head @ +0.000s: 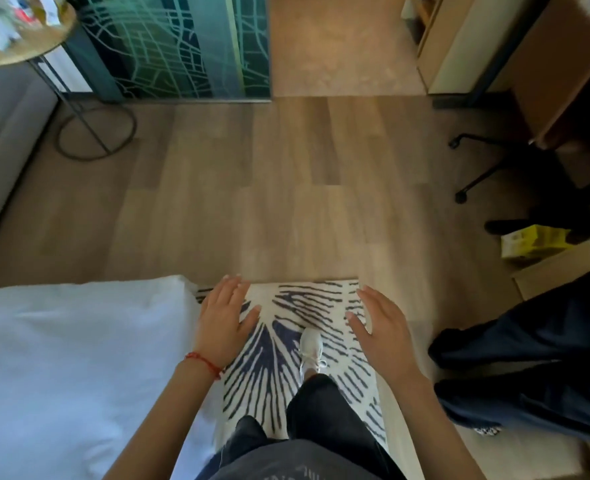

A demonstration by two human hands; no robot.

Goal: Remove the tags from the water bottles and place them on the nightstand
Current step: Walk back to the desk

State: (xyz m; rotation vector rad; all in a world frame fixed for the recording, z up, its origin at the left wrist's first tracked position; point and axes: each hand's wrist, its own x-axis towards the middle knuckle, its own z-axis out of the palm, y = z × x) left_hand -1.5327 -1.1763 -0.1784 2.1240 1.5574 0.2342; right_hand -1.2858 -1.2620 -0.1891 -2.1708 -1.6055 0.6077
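Observation:
My left hand is held out in front of me with straight, spread fingers and holds nothing; a red string bracelet circles its wrist. My right hand is held out the same way, palm down and empty. Both hover above a white rug with dark blue stripes, where my white shoe steps forward. No water bottle and no tag can be made out. A round wooden side table at the top left carries blurred items that I cannot identify.
A white bed fills the lower left. Another person's dark-trousered legs stand at the right. An office chair base and a desk are at the upper right, a yellow box below them. Wooden floor lies ahead.

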